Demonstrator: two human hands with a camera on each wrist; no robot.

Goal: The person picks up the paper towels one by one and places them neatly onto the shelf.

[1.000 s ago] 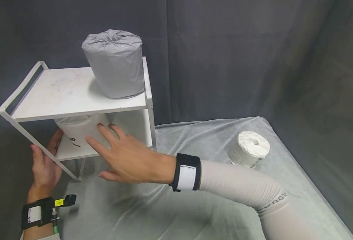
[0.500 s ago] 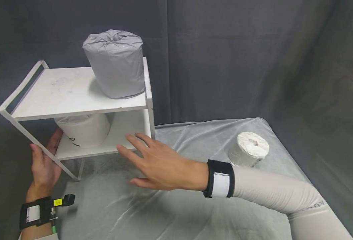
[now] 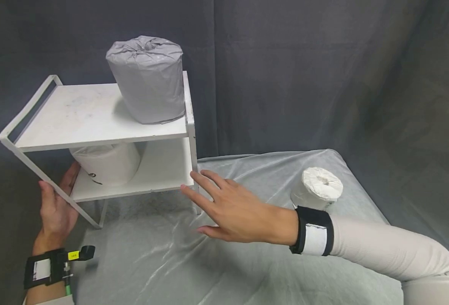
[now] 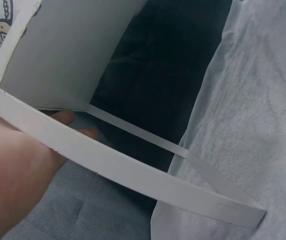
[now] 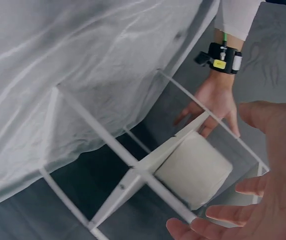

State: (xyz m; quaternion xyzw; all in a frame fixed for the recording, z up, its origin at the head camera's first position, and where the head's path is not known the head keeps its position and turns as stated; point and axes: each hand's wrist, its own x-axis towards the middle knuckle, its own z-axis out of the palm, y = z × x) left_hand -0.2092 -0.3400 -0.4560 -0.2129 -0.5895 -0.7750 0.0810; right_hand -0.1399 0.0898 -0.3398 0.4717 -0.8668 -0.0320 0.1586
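Note:
My left hand (image 3: 58,209) rests against the left side frame of a white two-tier shelf rack (image 3: 76,114), fingers extended behind the bar and thumb outside it. In the left wrist view the frame bar (image 4: 118,162) crosses in front of that hand. A wrapped toilet paper roll (image 3: 110,167) stands at the left end of the lower tier, its top partly hidden by the upper board. My right hand (image 3: 236,207) hovers just right of the rack, fingers spread, holding nothing. On the upper tier's right end stands a larger wrapped roll (image 3: 148,80).
A smaller wrapped roll (image 3: 317,188) stands on the grey cloth-covered table (image 3: 224,271), beyond the right forearm. A dark grey curtain (image 3: 278,76) hangs behind. The rack's left legs stand near the table's left edge.
My right hand has moved away to the right from in front of the lower-tier roll, which now shows more fully. The left hand and the rolls stay in place.

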